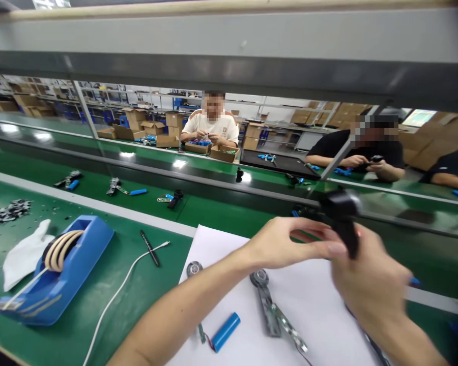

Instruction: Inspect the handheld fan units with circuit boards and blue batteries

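Note:
My right hand point(370, 269) is wrapped round a black handheld device point(343, 213) with a round head, blurred by motion, above the right side of a white sheet point(316, 310). The thumb and fingers of my left hand point(293, 244) reach to the device's left side, curved with a gap between them; whether they grip it is unclear. Below, on the sheet, lies an opened grey device point(267, 305) with a circuit board point(288, 328) beside its handle. A blue cylindrical cell point(226, 332) rests left of it. Another round grey head point(194, 269) shows partly behind my left forearm.
A blue tape dispenser point(72, 274), white cloth point(26, 256), black pen point(150, 248) and white cable point(118, 295) are at left. Opened devices point(173, 198) lie on the green belt point(148, 178) beyond. Other people work across it. A grey beam point(229, 35) spans overhead.

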Demonstrator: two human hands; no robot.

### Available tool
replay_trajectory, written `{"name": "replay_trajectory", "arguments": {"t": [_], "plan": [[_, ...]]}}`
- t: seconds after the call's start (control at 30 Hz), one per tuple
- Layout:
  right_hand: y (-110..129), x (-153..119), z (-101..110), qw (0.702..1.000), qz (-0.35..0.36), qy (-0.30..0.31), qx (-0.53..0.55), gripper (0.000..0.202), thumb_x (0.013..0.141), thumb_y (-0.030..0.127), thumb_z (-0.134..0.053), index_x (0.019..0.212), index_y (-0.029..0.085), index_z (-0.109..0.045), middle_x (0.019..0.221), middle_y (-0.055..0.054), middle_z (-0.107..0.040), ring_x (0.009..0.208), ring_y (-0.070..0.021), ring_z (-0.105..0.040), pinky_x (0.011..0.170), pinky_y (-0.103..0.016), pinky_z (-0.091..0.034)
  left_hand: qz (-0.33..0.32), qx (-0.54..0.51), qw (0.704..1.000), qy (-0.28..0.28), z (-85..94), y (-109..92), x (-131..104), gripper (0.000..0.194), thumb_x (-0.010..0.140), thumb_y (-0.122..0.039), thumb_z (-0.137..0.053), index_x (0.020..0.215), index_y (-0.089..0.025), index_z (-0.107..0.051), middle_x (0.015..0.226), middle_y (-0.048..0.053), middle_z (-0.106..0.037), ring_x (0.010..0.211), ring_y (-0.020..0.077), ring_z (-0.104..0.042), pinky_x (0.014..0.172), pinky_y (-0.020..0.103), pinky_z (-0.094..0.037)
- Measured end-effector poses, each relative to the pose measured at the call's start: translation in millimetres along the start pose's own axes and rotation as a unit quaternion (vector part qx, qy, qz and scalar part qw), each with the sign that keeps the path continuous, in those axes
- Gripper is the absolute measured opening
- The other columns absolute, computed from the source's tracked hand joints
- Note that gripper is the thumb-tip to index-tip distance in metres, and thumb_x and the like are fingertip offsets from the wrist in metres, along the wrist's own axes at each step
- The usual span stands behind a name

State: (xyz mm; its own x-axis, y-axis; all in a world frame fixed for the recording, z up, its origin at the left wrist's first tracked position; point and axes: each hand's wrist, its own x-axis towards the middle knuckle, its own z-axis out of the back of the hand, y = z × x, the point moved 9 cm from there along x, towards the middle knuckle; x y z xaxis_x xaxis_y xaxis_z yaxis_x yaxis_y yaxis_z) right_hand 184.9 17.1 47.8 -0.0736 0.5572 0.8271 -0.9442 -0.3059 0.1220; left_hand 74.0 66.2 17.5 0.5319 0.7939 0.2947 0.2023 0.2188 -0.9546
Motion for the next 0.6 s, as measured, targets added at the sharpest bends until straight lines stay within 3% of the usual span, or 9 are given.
{"name": "replay_trajectory", "arguments": {"t": [0.07,0.13,0.2,0.27,0.33,0.4,0.43,0.5,0.6], "plan": [[12.3,7.3,-23.2,1.0,-0.011,0.003,-0.029,0.045,0.102,0.048,-0.04,0.123,0.014,-0.062,0.089,-0.018,-0.073,0.059,-0.0252,-0.065,0.047,-0.032,-0.039,-0.028,-0.027,0.993,-0.109,21.3,2.9,3.3,0.041,0.077,-0.041,-0.076,0.107,-0.013,-0.072,0.095,0.008,-0.073,0.083,0.0177,-0.065,0.078,0.028,-0.051],[29.3,17.9,-55.6,0.999,-0.012,0.053,0.001,0.043,0.101,0.039,-0.038,0.127,0.013,-0.06,0.104,-0.019,-0.073,0.065,-0.0249,-0.067,0.05,-0.031,-0.04,-0.038,-0.014,0.975,-0.22,51.9,9.0,3.6,0.036,0.078,-0.041,-0.076,0.099,-0.012,-0.072,0.087,0.007,-0.072,0.078,0.017,-0.063,0.075,0.027,-0.05],[40.2,28.1,-86.2,0.991,-0.028,0.114,0.069,0.044,0.099,0.036,-0.042,0.133,0.013,-0.057,0.116,-0.018,-0.07,0.073,-0.0247,-0.068,0.055,-0.031,-0.043,-0.026,-0.003,0.964,-0.265,80.4,15.6,4.7,0.035,0.078,-0.042,-0.076,0.094,-0.012,-0.07,0.09,0.008,-0.072,0.081,0.0176,-0.064,0.076,0.027,-0.05],[40.5,34.1,-115.2,0.963,-0.074,0.185,0.18,0.049,0.095,0.044,-0.048,0.133,0.014,-0.057,0.109,-0.015,-0.071,0.072,-0.0223,-0.065,0.058,-0.031,-0.045,0.012,-0.006,0.963,-0.269,107.6,23.3,4.6,0.038,0.079,-0.046,-0.074,0.096,-0.013,-0.068,0.096,0.009,-0.072,0.083,0.0175,-0.065,0.073,0.027,-0.05],[34.5,31.7,-145.7,0.899,-0.145,0.27,0.313,0.053,0.095,0.055,-0.045,0.121,0.013,-0.064,0.082,-0.008,-0.066,0.06,-0.017,-0.056,0.054,-0.028,-0.043,0.051,0.006,0.966,-0.252,131.9,28.7,1.2,0.042,0.077,-0.049,-0.076,0.095,-0.011,-0.068,0.091,0.01,-0.071,0.078,0.0174,-0.064,0.065,0.025,-0.048],[26.5,25.3,-171.0,0.836,-0.208,0.325,0.391,0.059,0.097,0.06,-0.033,0.105,0.013,-0.068,0.059,0.001,-0.047,0.047,-0.0129,-0.041,0.046,-0.026,-0.037,0.094,0.018,0.971,-0.22,149.2,36.1,-3.6,0.047,0.072,-0.048,-0.081,0.097,-0.011,-0.069,0.089,0.01,-0.071,0.074,0.017,-0.063,0.06,0.025,-0.045],[22.1,23.0,-180.7,0.821,-0.225,0.337,0.402,0.06,0.098,0.059,-0.029,0.099,0.012,-0.067,0.055,0.004,-0.038,0.044,-0.0122,-0.036,0.045,-0.026,-0.035,0.113,0.02,0.973,-0.2,154.8,40.3,-5.6,0.049,0.07,-0.049,-0.083,0.098,-0.011,-0.07,0.088,0.01,-0.071,0.073,0.0167,-0.063,0.061,0.025,-0.045],[14.1,22.2,-194.0,0.828,-0.232,0.328,0.39,0.053,0.099,0.053,-0.031,0.092,0.013,-0.065,0.053,0.006,-0.03,0.045,-0.0122,-0.034,0.047,-0.026,-0.036,0.147,0.018,0.976,-0.161,161.1,50.0,-8.2,0.051,0.069,-0.051,-0.084,0.097,-0.011,-0.069,0.088,0.01,-0.071,0.074,0.0166,-0.063,0.063,0.026,-0.046],[13.7,24.2,-204.5,0.862,-0.197,0.297,0.362,0.038,0.099,0.04,-0.036,0.084,0.015,-0.06,0.067,0.0,-0.047,0.064,-0.0147,-0.049,0.064,-0.027,-0.044,0.187,0.021,0.974,-0.127,166.0,63.2,-7.8,0.05,0.069,-0.053,-0.084,0.093,-0.011,-0.068,0.087,0.01,-0.07,0.074,0.0161,-0.063,0.066,0.027,-0.047]]}}
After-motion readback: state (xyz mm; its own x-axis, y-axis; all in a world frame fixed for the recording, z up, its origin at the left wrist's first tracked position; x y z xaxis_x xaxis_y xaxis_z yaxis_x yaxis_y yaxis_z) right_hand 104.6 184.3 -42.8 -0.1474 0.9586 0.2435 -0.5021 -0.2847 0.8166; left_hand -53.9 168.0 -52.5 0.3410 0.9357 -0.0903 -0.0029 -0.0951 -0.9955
